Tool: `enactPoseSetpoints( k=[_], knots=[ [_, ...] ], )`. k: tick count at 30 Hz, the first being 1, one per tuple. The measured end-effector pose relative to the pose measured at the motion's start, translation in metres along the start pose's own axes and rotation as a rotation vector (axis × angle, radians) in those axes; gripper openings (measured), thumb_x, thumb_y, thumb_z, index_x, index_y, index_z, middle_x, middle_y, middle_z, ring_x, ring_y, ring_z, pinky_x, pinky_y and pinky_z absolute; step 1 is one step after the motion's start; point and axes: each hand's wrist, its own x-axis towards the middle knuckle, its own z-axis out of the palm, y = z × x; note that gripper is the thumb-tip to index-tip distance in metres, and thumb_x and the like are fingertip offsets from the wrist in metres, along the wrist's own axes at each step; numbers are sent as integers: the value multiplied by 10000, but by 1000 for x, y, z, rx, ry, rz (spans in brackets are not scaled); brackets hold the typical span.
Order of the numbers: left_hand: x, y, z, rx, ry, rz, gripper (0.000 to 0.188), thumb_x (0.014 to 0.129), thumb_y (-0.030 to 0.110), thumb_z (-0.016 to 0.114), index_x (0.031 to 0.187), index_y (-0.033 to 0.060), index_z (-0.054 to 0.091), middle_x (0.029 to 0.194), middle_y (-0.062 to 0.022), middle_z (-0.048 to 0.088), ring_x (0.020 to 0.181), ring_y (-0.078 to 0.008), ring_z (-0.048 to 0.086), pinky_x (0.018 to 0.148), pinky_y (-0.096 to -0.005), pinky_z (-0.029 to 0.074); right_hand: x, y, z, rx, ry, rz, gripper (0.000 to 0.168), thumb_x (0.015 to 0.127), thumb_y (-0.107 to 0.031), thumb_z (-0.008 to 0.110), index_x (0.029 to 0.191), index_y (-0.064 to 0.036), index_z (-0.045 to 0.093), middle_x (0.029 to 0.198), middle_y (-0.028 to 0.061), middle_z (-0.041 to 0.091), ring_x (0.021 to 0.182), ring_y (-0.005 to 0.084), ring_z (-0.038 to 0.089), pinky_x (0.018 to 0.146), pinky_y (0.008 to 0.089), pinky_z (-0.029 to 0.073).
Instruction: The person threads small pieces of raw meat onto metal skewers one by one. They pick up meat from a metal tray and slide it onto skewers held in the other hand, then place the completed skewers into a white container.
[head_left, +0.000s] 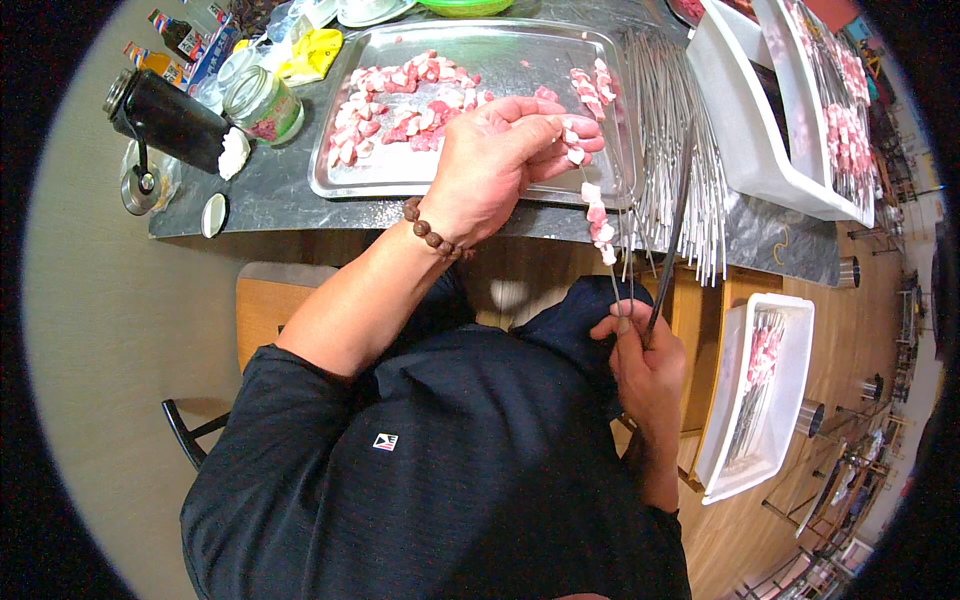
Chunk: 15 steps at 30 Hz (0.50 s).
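My left hand (510, 142), with a brown bead bracelet at the wrist, is over the front of a metal tray (382, 184). Its thumb and fingers hold small pieces of raw meat (574, 154) at the upper part of a thin metal skewer. Lower down that skewer sits a row of pink and white meat pieces (598, 225). Below the table edge, my right hand (649, 356) grips the skewer's lower end together with several bare metal skewers (679, 217). Loose cubes of raw meat (424, 127) lie in the tray, and threaded meat (592, 90) rests at its right end.
Many bare skewers (667, 135) lie right of the tray. White plastic bins (750, 161) hold meat skewers; another white bin (795, 375) stands lower right. At left are a black bottle (176, 120), a glass jar (270, 112), a round lid (214, 215) and a yellow packet (315, 54).
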Motion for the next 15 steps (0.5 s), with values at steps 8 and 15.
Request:
enactPoseSetpoints(
  k=[8,15],
  knots=[
    [2,1,2,46,0,-21,229,1029,143,636,1165,-38,669,1138,-146,764,1006,-206,744,860,-284,581,0,1,2,89,10,26,186,1097,-150,548,1162,-25,669,885,40,748,588,45,504,525,232,415],
    [8,-10,-3,-127,-37,-130,227,1024,102,615,1157,-64,694,1173,-181,741,1092,-254,730,880,-291,582,0,-1,6,136,15,11,174,1091,-87,548,1184,24,644,901,79,723,533,14,423,474,197,320]
  ],
)
